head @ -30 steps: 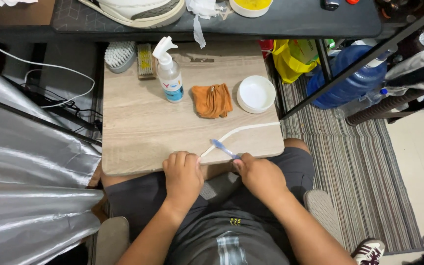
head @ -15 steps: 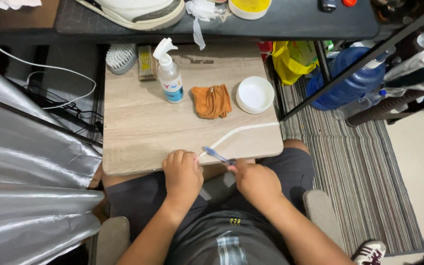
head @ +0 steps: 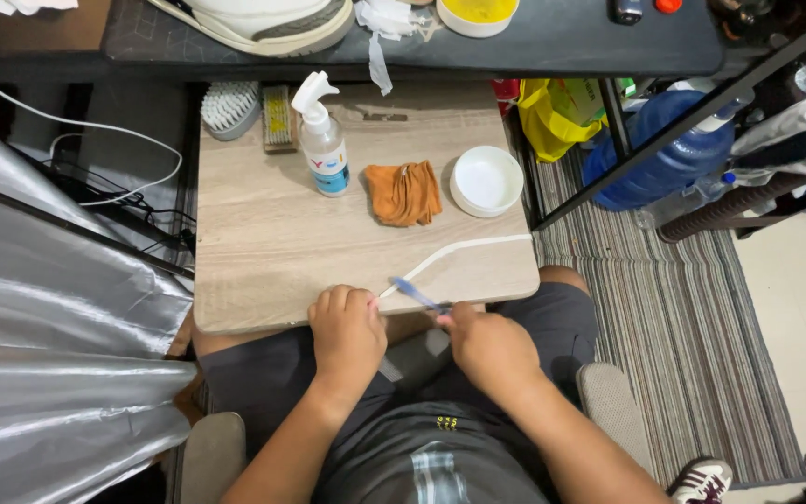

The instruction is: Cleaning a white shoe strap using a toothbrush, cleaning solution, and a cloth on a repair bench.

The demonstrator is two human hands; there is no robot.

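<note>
hands: two bare hands, both at the near edge of the tabletop, over the person's lap.
left hand: the left hand [head: 347, 331] rests curled on the table's near edge, fingers folded down on the near end of the long white lace; it seems to pin that end, though the pinch itself is hidden under the fingers.
right hand: the right hand [head: 489, 347] is clenched around the handle of a small blue-handled toothbrush [head: 417, 295], one in all, whose head points up and left and lies on the lace just beside the left hand.
lace: one long flat white shoelace [head: 464, 248], running from the left hand up and right across the wood to the table's right edge.
table: one small light wood-grain tabletop [head: 263, 252], set across the person's knees.
brushes at the far left corner: two, a white-bristled scrub brush [head: 229, 107] and, just beside it, a wooden-backed brush with yellowish bristles [head: 278, 119].
bottle: one clear spray bottle with a white trigger top [head: 322, 140], upright, near the brushes.
cloth: one crumpled orange cloth [head: 405, 192], between the bottle and the bowl, touching neither.
bowl: one round white bowl [head: 486, 180], just right of the cloth.
shelf beyond: one white sneaker [head: 263, 21] and one round tub of yellow stuff [head: 476, 13] on the dark surface [head: 562, 42].
floor, right: one striped rug [head: 692, 317], one large blue water jug [head: 669, 154], one yellow bag [head: 562, 112].
</note>
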